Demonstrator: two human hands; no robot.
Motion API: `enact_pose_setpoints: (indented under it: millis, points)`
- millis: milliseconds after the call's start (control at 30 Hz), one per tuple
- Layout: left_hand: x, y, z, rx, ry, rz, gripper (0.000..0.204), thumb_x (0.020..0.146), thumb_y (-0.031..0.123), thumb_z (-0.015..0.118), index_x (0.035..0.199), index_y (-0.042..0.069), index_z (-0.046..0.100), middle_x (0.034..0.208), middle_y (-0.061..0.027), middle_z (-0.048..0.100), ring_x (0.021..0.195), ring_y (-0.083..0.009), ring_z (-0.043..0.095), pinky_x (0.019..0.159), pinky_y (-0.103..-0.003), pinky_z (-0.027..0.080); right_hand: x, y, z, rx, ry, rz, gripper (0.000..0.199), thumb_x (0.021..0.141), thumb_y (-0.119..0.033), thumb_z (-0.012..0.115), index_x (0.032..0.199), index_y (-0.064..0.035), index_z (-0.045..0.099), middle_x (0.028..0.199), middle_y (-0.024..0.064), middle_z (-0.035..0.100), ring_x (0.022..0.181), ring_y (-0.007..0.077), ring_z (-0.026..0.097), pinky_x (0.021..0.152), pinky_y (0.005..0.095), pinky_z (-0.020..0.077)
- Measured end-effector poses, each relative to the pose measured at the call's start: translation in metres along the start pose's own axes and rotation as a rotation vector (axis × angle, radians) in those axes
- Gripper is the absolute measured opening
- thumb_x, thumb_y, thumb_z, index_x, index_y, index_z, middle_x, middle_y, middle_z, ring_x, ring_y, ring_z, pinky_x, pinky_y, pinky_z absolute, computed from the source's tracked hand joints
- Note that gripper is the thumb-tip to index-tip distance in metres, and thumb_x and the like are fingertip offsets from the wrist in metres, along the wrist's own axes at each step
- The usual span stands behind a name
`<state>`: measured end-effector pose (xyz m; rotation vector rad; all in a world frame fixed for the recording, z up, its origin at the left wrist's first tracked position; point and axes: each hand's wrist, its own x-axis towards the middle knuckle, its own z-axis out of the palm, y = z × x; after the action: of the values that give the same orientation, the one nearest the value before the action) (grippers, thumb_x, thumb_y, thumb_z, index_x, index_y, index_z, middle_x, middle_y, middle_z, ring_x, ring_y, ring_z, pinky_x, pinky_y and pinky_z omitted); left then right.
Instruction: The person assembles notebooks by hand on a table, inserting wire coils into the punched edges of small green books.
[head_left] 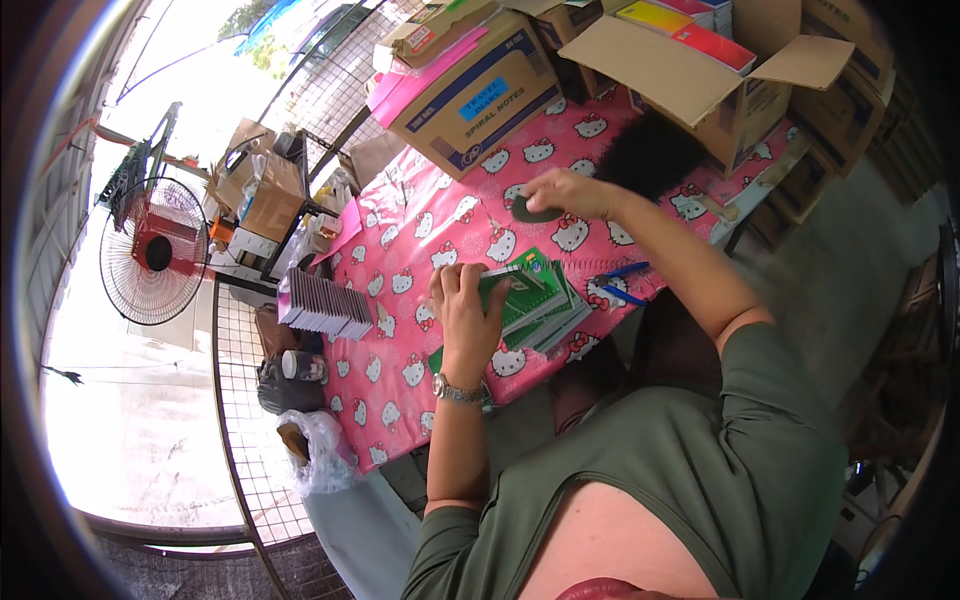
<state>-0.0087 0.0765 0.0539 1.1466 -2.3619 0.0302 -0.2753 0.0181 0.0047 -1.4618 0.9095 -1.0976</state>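
Note:
My left hand (465, 305), with a watch on its wrist, is closed on the edge of a small green notebook (497, 290). Under and beside it lie several more green-covered notebooks (545, 305), fanned out near the table's front edge. Farther off and to the right, my right hand (570, 193) pinches a dark, flat, rounded piece (532, 209) just above the tabletop; its exact kind is unclear. A thin wire spiral (590, 266) stretches from the notebooks towards blue-handled pliers (622, 282).
A pink patterned cloth (400, 365) covers the table. A row of notebooks (325, 305) stands at the left, with a black heap of what look like coils (650, 155) at the far right. Cardboard boxes (480, 105) line the back. Left of the table are a fan (155, 250) and a plastic bag (322, 460).

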Motion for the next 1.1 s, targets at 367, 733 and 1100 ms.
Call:
enact_pose_setpoints:
  millis: [367, 733, 1100]
  points:
    - [0.01, 0.007, 0.009, -0.17, 0.026, 0.029, 0.033, 0.079, 0.027, 0.081, 0.099, 0.005, 0.066, 0.098, -0.0129, 0.058, 0.099, -0.0343, 0.052, 0.086, -0.046, 0.045, -0.011, -0.051, -0.004, -0.592, -0.457, 0.092, 0.038, 0.089, -0.04, 0.068, 0.1, -0.0036, 0.07, 0.089, 0.0012, 0.064, 0.082, 0.0107, 0.061, 0.069, 0.0287, 0.0517]
    - [0.01, -0.006, 0.001, -0.202, 0.022, 0.006, 0.027, 0.079, 0.017, 0.076, 0.099, 0.003, 0.064, 0.098, -0.0137, 0.059, 0.099, -0.0347, 0.054, 0.085, -0.045, 0.045, -0.001, -0.071, 0.01, -0.179, -0.497, 0.133, 0.046, 0.088, -0.041, 0.068, 0.117, -0.0049, 0.069, 0.109, 0.0065, 0.06, 0.097, 0.0171, 0.061, 0.085, 0.0305, 0.0489]
    - [0.008, -0.016, 0.0, -0.471, -0.089, -0.178, 0.02, 0.087, 0.009, 0.073, 0.1, -0.002, 0.063, 0.091, -0.0073, 0.057, 0.072, -0.0134, 0.057, 0.064, -0.028, 0.047, 0.013, -0.063, 0.008, 0.241, -0.524, 0.201, 0.045, 0.087, -0.034, 0.069, 0.12, -0.0041, 0.067, 0.115, 0.0076, 0.062, 0.104, 0.0147, 0.06, 0.089, 0.0296, 0.0476]
